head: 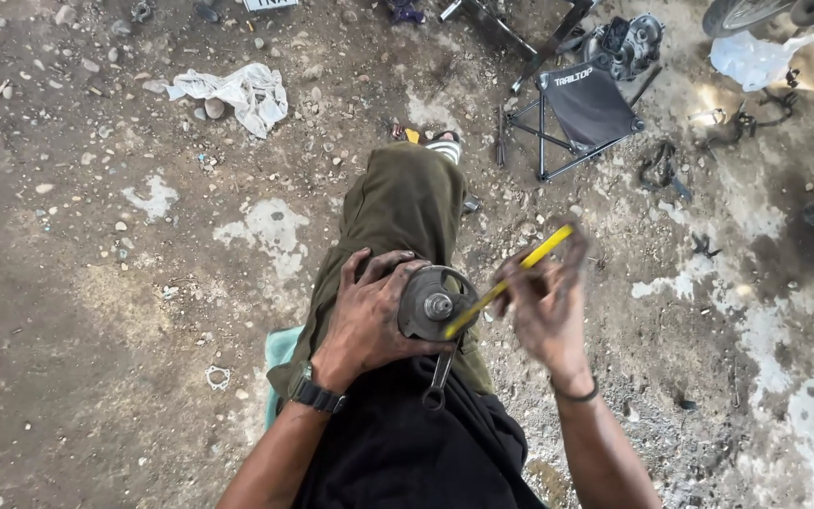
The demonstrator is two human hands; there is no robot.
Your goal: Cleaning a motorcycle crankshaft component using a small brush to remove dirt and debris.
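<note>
The left hand (pixel 369 316) was clamped on a round metal part (pixel 435 303) at the centre of the frame, fingers wrapped over its left rim, pressing it against the thigh of the green trouser leg (pixel 402 212). The part showed a hub with a bolt at its middle and a raised ring round the edge. A spanner (pixel 439 379) hung below it, its ring end resting on the dark cloth in the lap.

The right hand (pixel 546 306), just right of centre and blurred, was closed on a yellow tool (pixel 506 281), thin and straight, whose lower tip lay at the part's right rim. Whether the tip was wedged under the ring or only touching could not be told.

As to progress, the part seemed to be off its machine and held for work on the knee; the hub bolt still sat in place, and the ring looked seated, so the prying or scraping appeared to be under way and not finished.

Around lay a folding stool (pixel 581 113) at upper right, an engine piece (pixel 628 42) beyond it, a white rag (pixel 237 92) at upper left, and a gasket (pixel 217 378) on the dirt at lower left.
</note>
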